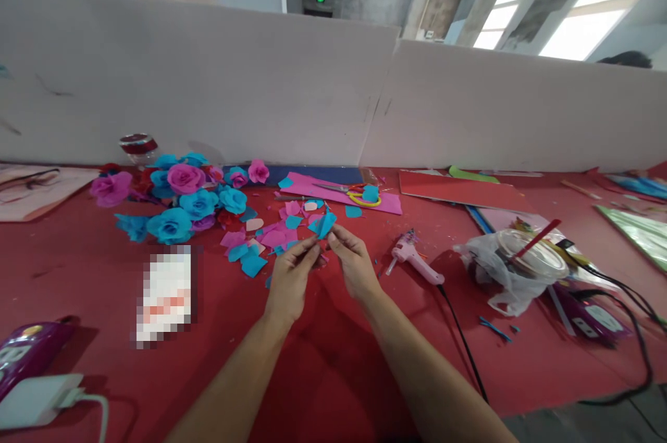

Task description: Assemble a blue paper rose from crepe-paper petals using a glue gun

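Observation:
Both hands meet over the middle of the red table, fingertips pinched at the base of a blue paper petal (324,225). My left hand (292,275) grips its lower left side with thumb and fingers pressed together. My right hand (354,259) pinches its lower right edge. Loose blue petals (253,262) and pink petals (274,235) lie scattered just beyond and to the left of the hands. Farther left rests a bunch of blue, pink and red paper roses (171,224). Scissors with yellow and red handles (365,200) lie on a pink paper sheet (307,186).
A pink glue gun (417,259) lies right of my hands, its black cord running to the front edge. Beyond it stand a lidded cup in a plastic bag (529,255) and a purple power strip (591,318). At left are a white charger (42,400) and a blurred-out item (165,297).

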Available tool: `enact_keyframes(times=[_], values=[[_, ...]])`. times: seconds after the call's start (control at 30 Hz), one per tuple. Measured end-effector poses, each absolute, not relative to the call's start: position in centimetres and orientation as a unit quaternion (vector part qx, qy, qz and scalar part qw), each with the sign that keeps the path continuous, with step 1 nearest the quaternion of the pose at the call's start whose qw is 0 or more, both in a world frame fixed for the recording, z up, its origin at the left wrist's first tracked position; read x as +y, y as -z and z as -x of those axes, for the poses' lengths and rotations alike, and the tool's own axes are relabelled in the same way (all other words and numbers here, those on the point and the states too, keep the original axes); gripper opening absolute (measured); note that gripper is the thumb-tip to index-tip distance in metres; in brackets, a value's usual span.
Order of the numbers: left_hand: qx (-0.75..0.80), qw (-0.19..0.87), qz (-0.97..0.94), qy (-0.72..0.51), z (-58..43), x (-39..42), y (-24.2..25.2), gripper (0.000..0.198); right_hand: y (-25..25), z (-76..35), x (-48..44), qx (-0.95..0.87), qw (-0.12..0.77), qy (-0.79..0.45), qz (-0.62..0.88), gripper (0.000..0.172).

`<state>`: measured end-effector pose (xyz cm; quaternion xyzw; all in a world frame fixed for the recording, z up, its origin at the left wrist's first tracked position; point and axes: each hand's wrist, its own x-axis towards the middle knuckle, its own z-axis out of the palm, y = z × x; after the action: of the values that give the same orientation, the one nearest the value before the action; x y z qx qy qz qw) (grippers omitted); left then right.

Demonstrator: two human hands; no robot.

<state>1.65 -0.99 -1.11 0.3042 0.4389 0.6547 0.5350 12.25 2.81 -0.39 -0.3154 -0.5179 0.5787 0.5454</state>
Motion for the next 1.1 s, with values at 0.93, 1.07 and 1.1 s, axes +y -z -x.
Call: enact_keyframes(times=[0.93,1.07,1.1], values=[[0.567,0.511,-0.392,-0.514,-0.9,-0.5,2.1,0.021,0.9,-28.4,0.5,-0.668,0.234,0.05,0.704,0.039],[0.582,0.502,-0.423,-0.48,-1.2,-0.6,2.3,0.018,0.1,-27.3,-1.8,-0.651,0.352,-0.116,0.662,0.03],[0.586,0.497,-0.436,-0.469,-1.2,-0.6,2.4,0.018,0.1,-26.8,-2.5,-0.642,0.362,-0.19,0.649,0.034]])
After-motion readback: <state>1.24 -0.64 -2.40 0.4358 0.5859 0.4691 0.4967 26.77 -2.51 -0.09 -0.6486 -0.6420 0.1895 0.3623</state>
